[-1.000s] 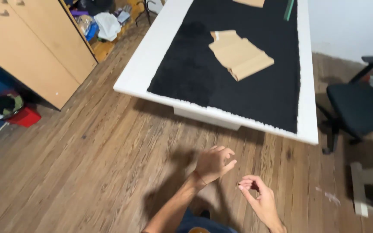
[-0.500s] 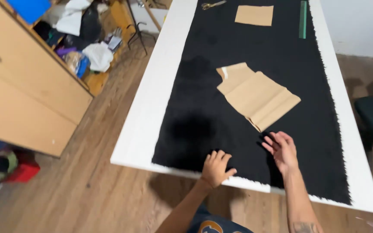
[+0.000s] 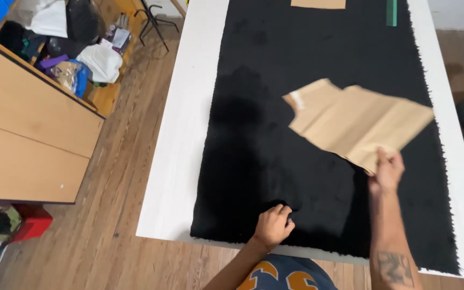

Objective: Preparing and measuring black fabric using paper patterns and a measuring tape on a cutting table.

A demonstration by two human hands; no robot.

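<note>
Left hand (image 3: pixel 273 225) rests curled, fingers together, on the black fuzzy fabric (image 3: pixel 307 107) near the bench's near edge; whether it actually pinches the pile, cannot tell. Right hand (image 3: pixel 386 171) is further in and toward the right edge, fingers closed on the near corner of the tan paper pattern piece (image 3: pixel 358 123). That piece lies creased on the fabric, right of the middle, its near corner lifted slightly at the hand.

Black fabric covers most of the white bench (image 3: pixel 181 145), leaving a bare white strip along the left edge and a narrower one along the right edge. Fabric edges look frayed.

At the far edge: a second tan paper piece (image 3: pixel 318 3), cut off by the frame, and a green ruler-like strip (image 3: pixel 391 12) near the far right corner, both lying on the fabric, well apart from the hands.

Off the bench to the left: wooden floor (image 3: pixel 108 215), a light wood cabinet (image 3: pixel 22 145), a pile of bags and cloth (image 3: pixel 76 48) behind it.
</note>
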